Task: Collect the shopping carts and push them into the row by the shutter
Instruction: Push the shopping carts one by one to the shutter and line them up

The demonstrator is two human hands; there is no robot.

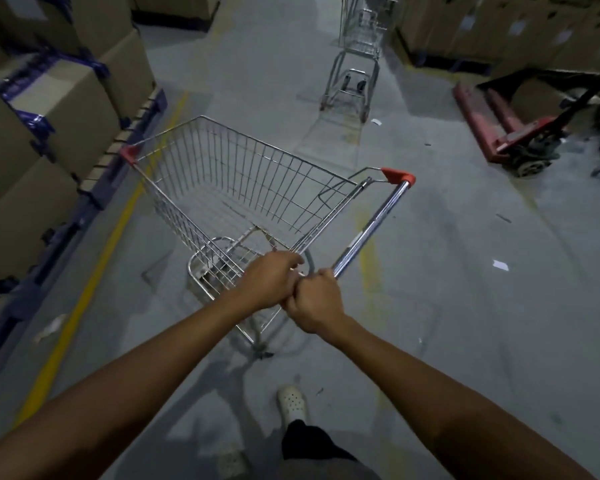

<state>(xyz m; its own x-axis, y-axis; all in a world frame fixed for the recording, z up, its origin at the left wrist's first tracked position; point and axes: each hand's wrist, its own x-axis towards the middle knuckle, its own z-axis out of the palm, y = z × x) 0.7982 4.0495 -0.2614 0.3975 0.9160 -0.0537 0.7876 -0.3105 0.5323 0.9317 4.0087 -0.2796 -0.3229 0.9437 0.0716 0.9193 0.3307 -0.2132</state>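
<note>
Both hands are clamping one corner of a skewed shopping cart (222, 161).
The left hand (272, 282) is gripping the basket's near corner and the right hand (314, 303), touching it, the handle bar (371, 226) end. Spreading them should be squaring it toward the row of carts (357, 57) far ahead. A pallet jack (513, 129) is sitting ahead-right, and stacked boxes (66, 109) are crowding the left.

On our left we see stacked brown cardboard boxes (49, 109) banded with blue tape, standing on blue pallets (66, 237) whose edge runs beside a yellow line (94, 265) painted on the grey floor (465, 306). To our right a red pallet jack (510, 126) rests with its forks pointing away from us, near more boxes (499, 26) stacked at the far right. We also spot white paper scraps on the floor, one (500, 265) at the right and a crumpled one (49, 329) beside the yellow line.
</note>
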